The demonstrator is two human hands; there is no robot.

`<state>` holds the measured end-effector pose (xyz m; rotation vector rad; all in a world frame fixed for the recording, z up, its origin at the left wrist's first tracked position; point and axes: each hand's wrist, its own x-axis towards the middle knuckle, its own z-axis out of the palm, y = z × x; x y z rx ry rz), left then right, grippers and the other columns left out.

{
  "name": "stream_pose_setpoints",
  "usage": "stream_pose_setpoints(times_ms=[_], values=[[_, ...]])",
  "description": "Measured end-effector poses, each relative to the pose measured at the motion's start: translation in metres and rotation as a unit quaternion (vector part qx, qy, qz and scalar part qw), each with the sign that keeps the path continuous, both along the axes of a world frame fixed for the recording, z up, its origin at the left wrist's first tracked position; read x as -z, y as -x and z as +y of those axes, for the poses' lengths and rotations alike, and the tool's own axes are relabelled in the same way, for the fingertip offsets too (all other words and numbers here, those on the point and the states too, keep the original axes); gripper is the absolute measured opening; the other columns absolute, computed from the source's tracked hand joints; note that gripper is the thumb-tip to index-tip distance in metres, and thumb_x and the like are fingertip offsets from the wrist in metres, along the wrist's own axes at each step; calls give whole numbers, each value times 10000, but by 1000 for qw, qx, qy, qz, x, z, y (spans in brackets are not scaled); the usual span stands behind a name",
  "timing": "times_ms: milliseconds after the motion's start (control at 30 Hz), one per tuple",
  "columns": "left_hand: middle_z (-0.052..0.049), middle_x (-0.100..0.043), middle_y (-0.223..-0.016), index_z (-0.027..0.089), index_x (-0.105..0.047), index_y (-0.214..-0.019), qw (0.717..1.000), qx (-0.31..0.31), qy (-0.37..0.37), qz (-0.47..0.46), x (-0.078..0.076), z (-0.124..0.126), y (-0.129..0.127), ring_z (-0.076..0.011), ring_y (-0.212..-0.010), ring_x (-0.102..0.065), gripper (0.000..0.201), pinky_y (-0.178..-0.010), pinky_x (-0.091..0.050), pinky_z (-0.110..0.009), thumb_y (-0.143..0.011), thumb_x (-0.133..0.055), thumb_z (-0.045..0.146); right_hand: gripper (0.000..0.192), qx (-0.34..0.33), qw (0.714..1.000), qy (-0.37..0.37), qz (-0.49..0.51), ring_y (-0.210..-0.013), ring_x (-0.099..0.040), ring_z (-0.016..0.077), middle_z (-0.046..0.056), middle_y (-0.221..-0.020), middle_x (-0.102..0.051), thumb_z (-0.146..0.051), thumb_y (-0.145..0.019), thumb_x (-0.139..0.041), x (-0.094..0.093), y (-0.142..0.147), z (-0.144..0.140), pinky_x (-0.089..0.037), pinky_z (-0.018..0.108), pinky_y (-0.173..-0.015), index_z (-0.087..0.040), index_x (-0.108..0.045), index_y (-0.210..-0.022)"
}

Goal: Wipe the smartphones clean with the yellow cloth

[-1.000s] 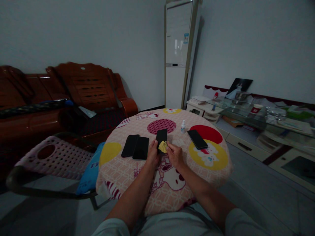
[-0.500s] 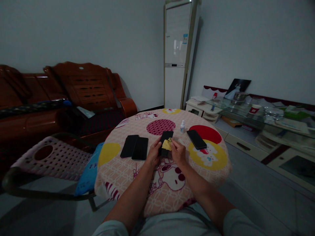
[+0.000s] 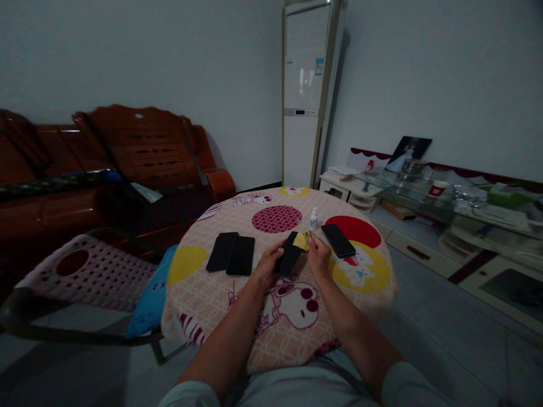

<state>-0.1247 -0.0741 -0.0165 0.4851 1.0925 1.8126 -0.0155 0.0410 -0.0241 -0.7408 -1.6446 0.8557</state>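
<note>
Round table (image 3: 203, 316) | L hand (image 3: 268, 267) grips phone (image 3: 289, 259) | R hand (image 3: 319, 257) pinches yellow cloth (image 3: 302, 241)

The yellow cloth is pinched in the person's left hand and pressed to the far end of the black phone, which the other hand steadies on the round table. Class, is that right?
Not quite. In the head view the yellow cloth is pinched in the right hand, not the left. The left hand steadies the black phone on the round table; the rest stands.
</note>
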Motion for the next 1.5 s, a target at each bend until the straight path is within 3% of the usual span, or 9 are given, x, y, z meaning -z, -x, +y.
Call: stream_pose_setpoints(times_ms=[300, 567, 700, 833, 967, 1100, 1300, 1367, 1500], values=[[-92, -718, -1040, 156, -621, -1216, 993, -101, -36, -47, 1, 5, 4, -177, -830, -683, 460, -759, -534, -274, -758, -618, 117, 344, -129, 989, -62, -29, -953, -674, 235, 101, -1051, -723, -287, -890, -471, -6, 6, -38, -528, 340, -855, -174, -704, -1117], [-39, -718, -895, 180, -603, -1203, 976, -201, -21, -84, 2, 8, 11, -134, -676, -667, 375, -669, -535, -249, -840, -528, 123, 325, -201, 970, -124, -60, -789, -677, 199, 95, -888, -725, -244, -882, -483, -7, 4, -59, -532, 284, -724, -165, -710, -1101], [-14, -697, -802, 162, -609, -1127, 969, -225, -21, -103, 4, 8, 13, -115, -643, -653, 291, -662, -529, -232, -858, -505, 119, 305, -204, 969, -129, -57, -792, -677, 200, 101, -903, -724, -242, -867, -516, -8, 5, -64, -531, 293, -740, -168, -716, -1084], [-13, -695, -791, 159, -620, -1036, 974, -199, -33, -98, 4, 9, 12, -120, -646, -654, 245, -667, -529, -239, -823, -520, 91, 286, -171, 982, -79, -28, -853, -678, 195, 88, -947, -730, -225, -826, -543, -7, 8, -58, -533, 284, -774, -183, -730, -1039], [-25, -703, -828, 152, -634, -921, 979, -178, -48, -85, 1, 7, 11, -124, -692, -664, 225, -693, -534, -235, -725, -605, 46, 301, -147, 988, 34, 22, -851, -685, 204, 77, -967, -740, -244, -777, -550, -2, 9, -39, -545, 291, -754, -169, -740, -998], [-24, -693, -807, 148, -635, -915, 986, -157, -23, -58, -3, 2, 10, -118, -626, -650, 318, -563, -527, -198, -639, -682, -5, 335, -91, 987, 121, 61, -763, -682, 213, 80, -868, -750, -297, -719, -584, 4, 6, -12, -542, 300, -687, -124, -748, -954], [-110, -697, -848, 112, -647, -934, 992, -68, 24, -106, -10, -4, 11, -197, -627, -671, 220, -459, -563, -291, -792, -679, 278, 363, -87, 963, 221, 125, -694, -678, 206, 71, -808, -747, -346, -625, -650, 4, -3, 13, -535, 294, -630, -116, -758, -883], [-118, -700, -849, 109, -650, -932, 993, -73, 23, -94, -10, -5, 12, -204, -638, -675, 242, -458, -570, -296, -796, -684, 306, 366, -104, 958, 233, 130, -685, -678, 206, 70, -806, -746, -350, -612, -664, 3, -5, 15, -533, 294, -624, -116, -759, -876], [-89, -695, -816, 96, -642, -873, 989, -136, 17, -50, -8, -3, 11, -174, -613, -664, 195, -437, -561, -253, -721, -745, 164, 356, -144, 959, 221, 107, -727, -681, 203, 58, -837, -745, -345, -652, -658, 6, -5, 18, -537, 292, -654, -127, -755, -917]])
